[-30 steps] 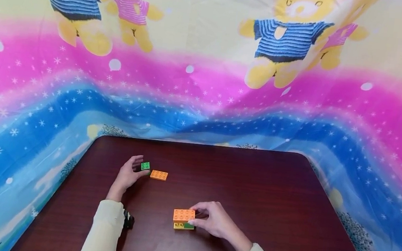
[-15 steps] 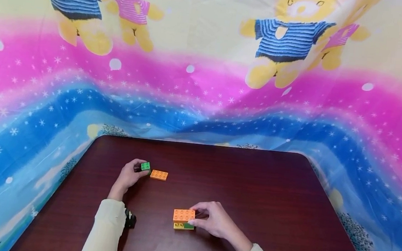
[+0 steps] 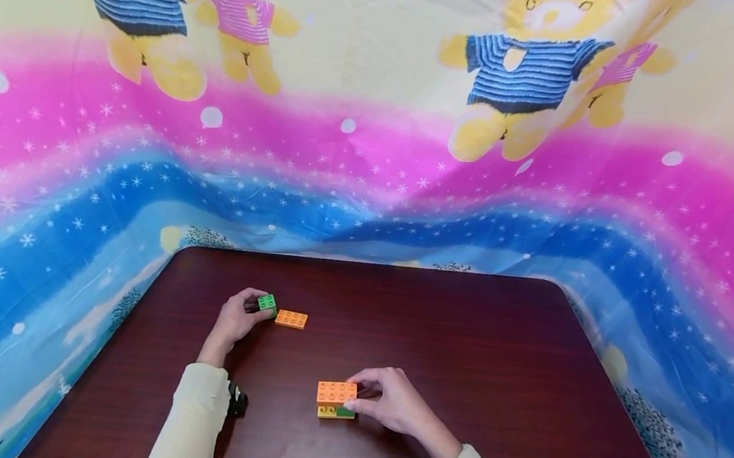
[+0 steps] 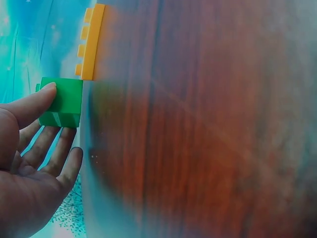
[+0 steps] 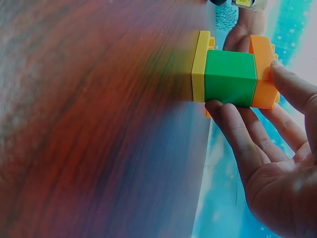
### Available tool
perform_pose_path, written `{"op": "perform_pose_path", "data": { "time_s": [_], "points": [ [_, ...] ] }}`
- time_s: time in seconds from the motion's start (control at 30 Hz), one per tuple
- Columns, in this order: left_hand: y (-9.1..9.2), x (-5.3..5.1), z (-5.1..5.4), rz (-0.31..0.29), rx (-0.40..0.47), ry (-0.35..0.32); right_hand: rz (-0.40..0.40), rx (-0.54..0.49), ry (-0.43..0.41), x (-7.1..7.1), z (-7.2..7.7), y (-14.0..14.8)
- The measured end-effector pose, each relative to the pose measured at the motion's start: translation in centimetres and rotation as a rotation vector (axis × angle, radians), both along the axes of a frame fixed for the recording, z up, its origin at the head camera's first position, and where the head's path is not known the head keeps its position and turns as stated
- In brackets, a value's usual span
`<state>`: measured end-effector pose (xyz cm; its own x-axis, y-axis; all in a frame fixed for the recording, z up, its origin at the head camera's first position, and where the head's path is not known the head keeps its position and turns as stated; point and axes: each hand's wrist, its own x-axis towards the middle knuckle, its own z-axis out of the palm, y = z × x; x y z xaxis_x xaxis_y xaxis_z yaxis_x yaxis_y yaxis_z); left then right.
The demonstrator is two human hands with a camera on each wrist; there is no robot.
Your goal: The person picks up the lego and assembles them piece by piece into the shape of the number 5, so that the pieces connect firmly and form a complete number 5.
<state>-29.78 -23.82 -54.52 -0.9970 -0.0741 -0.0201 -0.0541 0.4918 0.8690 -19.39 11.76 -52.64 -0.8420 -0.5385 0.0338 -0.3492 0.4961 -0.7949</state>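
Observation:
At the table's back left, my left hand [image 3: 236,322] pinches a green block [image 3: 267,304] between thumb and fingers; the left wrist view shows the thumb on the green block [image 4: 67,96]. Just right of it lies a flat orange brick [image 3: 291,319]. Nearer the front, my right hand [image 3: 392,402] grips the right end of a stack. In the right wrist view the stack has a yellow plate [image 5: 199,67] at the bottom, a green block [image 5: 230,77] in the middle and an orange brick [image 5: 263,74] on top, with the thumb against the orange one.
The dark red-brown table [image 3: 451,327] has rounded back corners. Behind it and at both sides hangs a cloth [image 3: 376,140] printed with bears and snowflakes. A black band [image 3: 238,400] is at the left wrist.
My left fingers have closed around the green block, which has tilted slightly. My right hand and the stack have stayed in place.

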Motion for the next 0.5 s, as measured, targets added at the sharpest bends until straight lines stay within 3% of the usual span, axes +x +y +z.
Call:
{"op": "perform_pose_path", "data": {
  "time_s": [0.5],
  "points": [
    [0.6,0.4,1.3,0.003,-0.017,0.081,-0.006,0.009,-0.003,0.0,0.0,0.0]
  ]
}}
